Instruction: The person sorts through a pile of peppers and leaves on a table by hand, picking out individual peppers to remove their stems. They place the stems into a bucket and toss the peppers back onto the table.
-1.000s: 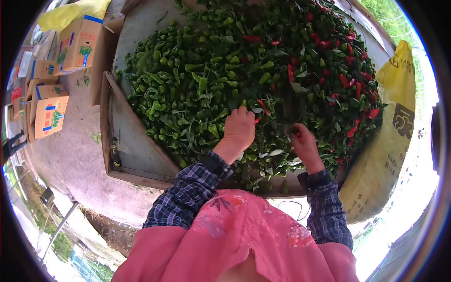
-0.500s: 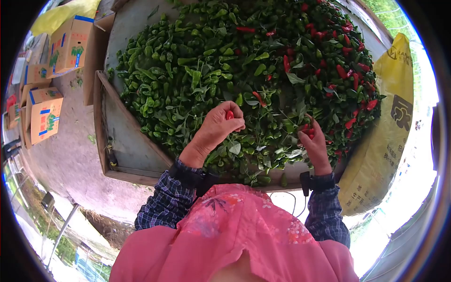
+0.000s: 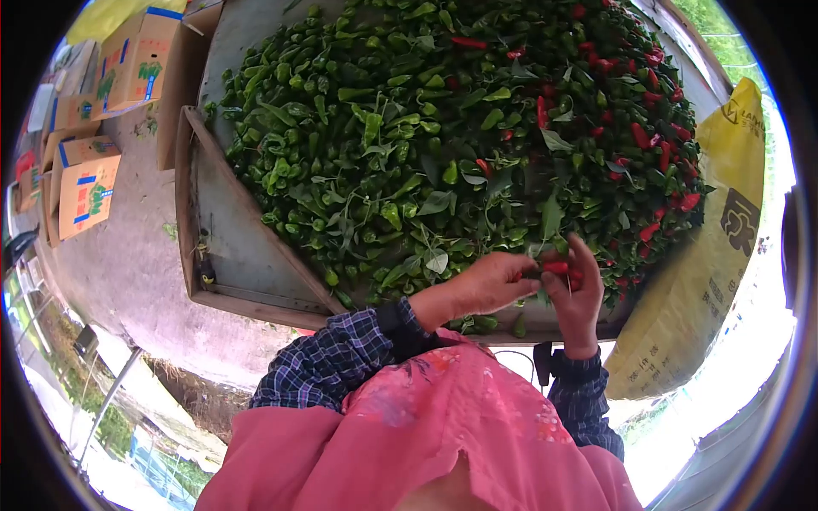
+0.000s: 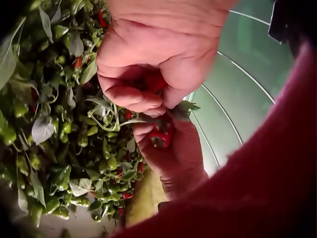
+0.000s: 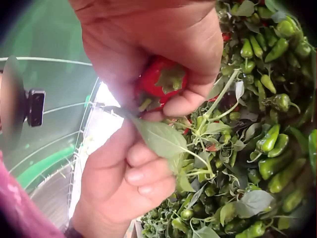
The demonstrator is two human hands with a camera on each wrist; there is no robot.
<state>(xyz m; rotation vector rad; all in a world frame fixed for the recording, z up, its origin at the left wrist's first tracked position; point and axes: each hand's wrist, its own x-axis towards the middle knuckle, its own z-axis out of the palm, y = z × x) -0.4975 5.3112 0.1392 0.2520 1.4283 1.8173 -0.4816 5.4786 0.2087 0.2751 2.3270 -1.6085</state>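
My left hand (image 3: 481, 285) meets my right hand (image 3: 581, 307) low over the near edge of the pepper pile. Several red peppers (image 5: 161, 79) lie in the right hand's curled fingers, green stem caps facing out in the right wrist view. Curled left fingers hold a red pepper (image 4: 154, 82), mostly hidden by the palm in the left wrist view. Between the hands runs a leafy green sprig (image 5: 161, 139), close at the fingertips of both. Green peppers (image 3: 281, 170) cover the sloping table, mixed with leaves and stems.
Red peppers (image 3: 639, 134) are scattered through the pile's right side. A wooden rail (image 3: 256, 217) borders the table's left part. The yellow sack (image 3: 690, 315) stands on the right. Printed cardboard boxes (image 3: 89, 192) sit at the far left.
From the pile, my left hand picked up a red pepper, then moved right and toward me to join the right hand. The right hand keeps its red peppers throughout.
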